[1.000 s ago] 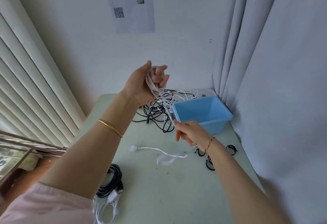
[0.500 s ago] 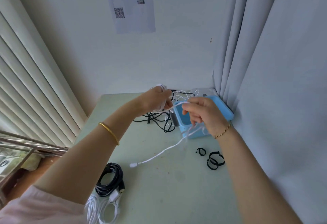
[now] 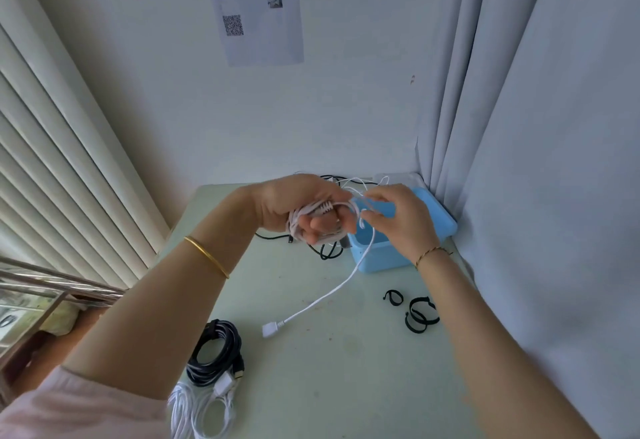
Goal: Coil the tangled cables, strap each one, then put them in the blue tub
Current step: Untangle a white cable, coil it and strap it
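A: Step?
B: Coiling. The left hand (image 3: pixel 304 206) grips a bundle of loops of the white cable (image 3: pixel 313 212), fingers curled round it, held up over the far end of the table (image 3: pixel 346 376).
A: Right hand?
B: The right hand (image 3: pixel 398 222) pinches the same cable just beside the bundle. The free tail hangs from there down to the table, and its plug (image 3: pixel 269 329) lies on the surface.
A: Tub?
B: The blue tub (image 3: pixel 384 260) sits in the far right corner, partly behind the right hand. Contents can't be told.
A: Next move?
B: Probably a few more turns to take up the tail, then a grab for one of the black straps (image 3: pixel 420 315) lying near the right forearm. The left hand has to hold the loops while the right lets go, or the coil may spring open.
A: Other cables?
B: A black coil (image 3: pixel 216 352) and a white coil (image 3: pixel 201 411) lie at the near edge; strapped or not, can't tell. The tangled pile (image 3: pixel 327 253) waits beside the tub.
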